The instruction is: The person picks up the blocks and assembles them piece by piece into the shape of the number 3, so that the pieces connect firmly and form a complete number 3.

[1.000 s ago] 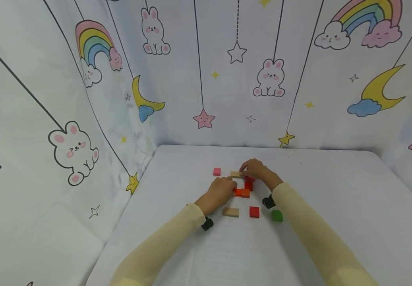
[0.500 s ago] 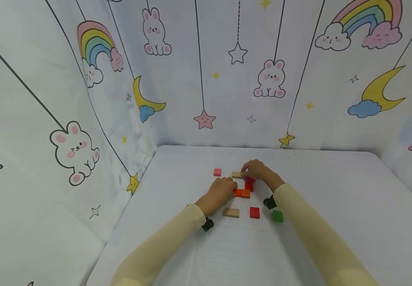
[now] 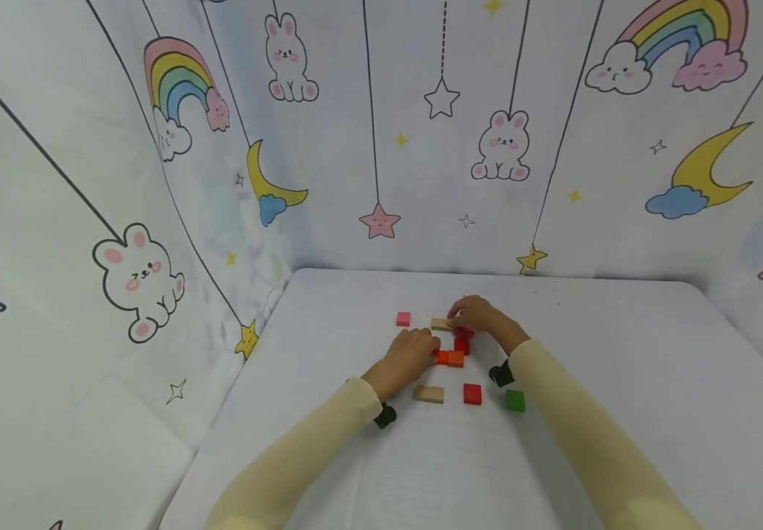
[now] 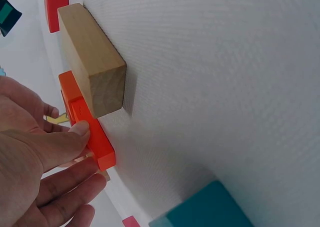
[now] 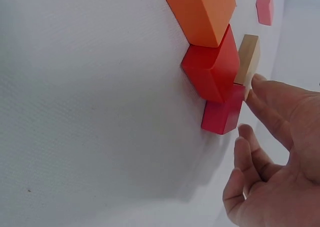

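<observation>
In the head view my left hand (image 3: 409, 355) is at the left end of a short row of blocks. Its thumb and finger pinch an orange-red block (image 4: 100, 144), which abuts an orange block (image 5: 202, 14). Beyond that, a red block (image 5: 212, 69) touches a crimson block (image 5: 222, 117), partly under my right hand (image 3: 477, 315) in the head view. Thumb and index finger of the right hand pinch one end of a flat wooden block (image 5: 247, 57) lying beside the crimson one. The other right fingers are loosely bent.
Nearer the body lie a second wooden block (image 3: 430, 394), a red block (image 3: 472, 394) and a green block (image 3: 515, 401). A pink block (image 3: 403, 319) lies farther back on the white table (image 3: 619, 368). A teal block (image 4: 205, 212) shows in the left wrist view.
Both hands stay almost in place, still at the same blocks. The whole head view has shifted very slightly.
</observation>
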`<state>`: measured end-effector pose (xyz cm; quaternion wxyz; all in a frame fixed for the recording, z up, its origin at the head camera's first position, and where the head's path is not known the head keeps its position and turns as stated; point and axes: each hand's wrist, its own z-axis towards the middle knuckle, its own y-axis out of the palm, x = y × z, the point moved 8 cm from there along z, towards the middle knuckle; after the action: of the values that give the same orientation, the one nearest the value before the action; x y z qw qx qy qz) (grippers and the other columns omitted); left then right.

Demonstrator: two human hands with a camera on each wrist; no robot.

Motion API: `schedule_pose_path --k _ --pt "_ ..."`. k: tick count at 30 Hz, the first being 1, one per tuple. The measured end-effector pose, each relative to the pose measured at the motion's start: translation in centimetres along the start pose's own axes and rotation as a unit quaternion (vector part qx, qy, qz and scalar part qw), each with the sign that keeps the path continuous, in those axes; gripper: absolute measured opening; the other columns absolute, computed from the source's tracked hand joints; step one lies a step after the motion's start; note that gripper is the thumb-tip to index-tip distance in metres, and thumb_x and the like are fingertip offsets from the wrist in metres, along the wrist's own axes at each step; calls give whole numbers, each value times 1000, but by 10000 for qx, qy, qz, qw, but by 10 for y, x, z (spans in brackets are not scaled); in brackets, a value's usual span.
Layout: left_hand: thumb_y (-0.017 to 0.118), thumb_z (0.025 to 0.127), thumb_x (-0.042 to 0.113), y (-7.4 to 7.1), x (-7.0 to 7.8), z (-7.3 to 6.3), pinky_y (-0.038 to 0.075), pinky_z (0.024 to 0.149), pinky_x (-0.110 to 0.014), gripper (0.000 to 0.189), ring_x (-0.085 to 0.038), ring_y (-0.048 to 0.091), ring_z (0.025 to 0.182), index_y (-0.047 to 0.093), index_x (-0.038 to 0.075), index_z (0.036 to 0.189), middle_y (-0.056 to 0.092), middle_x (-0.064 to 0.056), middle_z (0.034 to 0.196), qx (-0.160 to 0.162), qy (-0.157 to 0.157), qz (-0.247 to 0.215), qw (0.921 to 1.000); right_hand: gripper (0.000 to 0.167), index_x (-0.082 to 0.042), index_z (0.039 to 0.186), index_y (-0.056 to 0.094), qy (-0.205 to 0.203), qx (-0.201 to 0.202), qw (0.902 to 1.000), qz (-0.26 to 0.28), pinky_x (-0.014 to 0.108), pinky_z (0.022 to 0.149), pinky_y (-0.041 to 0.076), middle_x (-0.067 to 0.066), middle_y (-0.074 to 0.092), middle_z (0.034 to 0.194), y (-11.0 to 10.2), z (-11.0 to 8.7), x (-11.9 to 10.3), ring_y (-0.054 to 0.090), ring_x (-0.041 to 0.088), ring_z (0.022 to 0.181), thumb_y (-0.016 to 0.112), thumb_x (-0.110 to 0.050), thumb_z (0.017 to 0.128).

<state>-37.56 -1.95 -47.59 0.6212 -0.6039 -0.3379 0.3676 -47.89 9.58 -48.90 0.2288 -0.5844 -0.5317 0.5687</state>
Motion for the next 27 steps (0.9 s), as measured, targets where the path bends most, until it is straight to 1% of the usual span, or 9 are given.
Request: schedule_pose_path --k 3,8,12,15,19,23,27 --pt "78 98 29 1 -1 0 56 82 -26 20 -15 66 87 79 18 114 75 0 103 -2 -10 -15 10000 31 -5 127 73 -31 29 10000 25 43 95 55 21 65 129 0 0 -4 56 33 112 66 -23 104" --pt "78 97 29 1 -2 0 55 81 -26 19 -15 67 88 80 18 114 75 0 103 45 -20 -47 10000 33 -6 129 71 -6 142 9996 227 46 97 56 21 65 133 0 3 -10 58 33 113 66 -26 103" --pt "78 98 27 1 -1 0 54 80 -27 17 -16 67 88 80 18 112 76 0 103 115 35 -13 9999 36 -8 130 71 -88 325 9994 92 56 102 50 22 64 135 1 9 -16 58 36 117 67 -31 103" --pt "78 98 27 1 -2 0 55 82 -29 17 -16 68 90 80 18 112 77 1 104 128 26 -56 9999 38 -10 131 70 -222 392 9990 -83 62 105 45 21 64 136 5 15 -25 58 37 121 68 -35 102" --pt "79 97 27 2 -3 -1 57 86 -32 18 -17 70 93 80 18 112 79 2 105 154 -31 -119 9998 39 -11 130 71 -502 499 9973 -183 63 103 44 22 63 133 8 20 -41 57 39 121 69 -37 102" --pt "78 98 27 3 -4 0 59 86 -33 17 -18 72 91 81 18 111 80 3 103 247 -8 -17 9997 36 -11 129 73 -742 570 9955 -155 64 102 45 21 63 131 11 21 -56 57 39 120 70 -35 102" --pt "78 97 24 0 -5 -1 59 88 -33 16 -17 72 90 81 17 111 79 4 102 295 49 -72 9995 33 -12 129 73 -797 530 9953 -117 65 103 43 21 63 132 13 24 -67 58 40 120 68 -31 103"
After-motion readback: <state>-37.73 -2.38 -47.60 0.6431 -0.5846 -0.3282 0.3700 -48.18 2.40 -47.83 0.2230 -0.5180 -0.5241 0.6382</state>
